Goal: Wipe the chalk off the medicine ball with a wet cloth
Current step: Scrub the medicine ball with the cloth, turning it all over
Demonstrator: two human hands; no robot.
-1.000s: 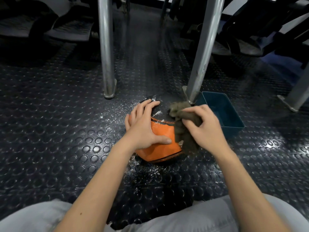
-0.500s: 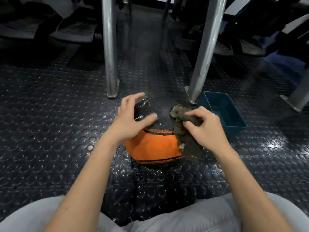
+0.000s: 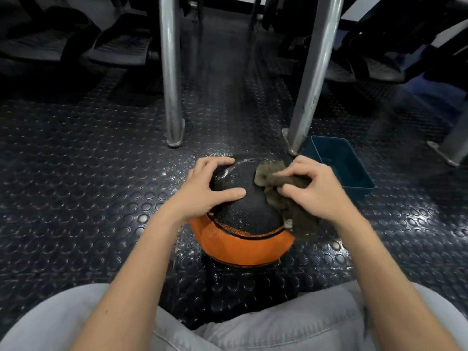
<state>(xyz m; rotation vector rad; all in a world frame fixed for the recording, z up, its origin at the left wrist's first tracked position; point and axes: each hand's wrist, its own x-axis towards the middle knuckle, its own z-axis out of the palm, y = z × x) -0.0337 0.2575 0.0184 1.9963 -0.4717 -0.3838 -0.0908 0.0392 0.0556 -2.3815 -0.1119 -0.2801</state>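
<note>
Pinched between the thumb and bent fingers of the right hand [image 3: 316,191], a crumpled olive-brown cloth [image 3: 288,211] is pressed against the medicine ball [image 3: 243,214] on the ball's 2 to 3 o'clock side, with a loose tail of fabric hanging down past the orange band toward 4 o'clock. On the opposite side, the left hand [image 3: 202,191] cups the ball at about 10 o'clock, fingers curved over the black upper panel and the thumb laid flat across it, pointing toward the centre. A white chalk streak [image 3: 229,171] shows on the black panel just beside the left fingertips, near 11 o'clock. The ball itself sits on the dark studded rubber floor [image 3: 76,178], straight ahead of the person's knees, its black textured panel facing up and its orange part toward 6 o'clock. White chalk dust [image 3: 174,171] speckles the floor at the ball's 9 to 10 o'clock and again below it at 7 o'clock. Two metal legs stand beyond the ball, one [image 3: 172,84] at 11 o'clock and a slanted one [image 3: 314,79] at 1 o'clock. A blue rectangular tub [image 3: 364,184] rests on the floor at 2 o'clock, just beside the slanted leg's foot. Light grey trousers [image 3: 278,325] fill the near edge at 6 o'clock.
</note>
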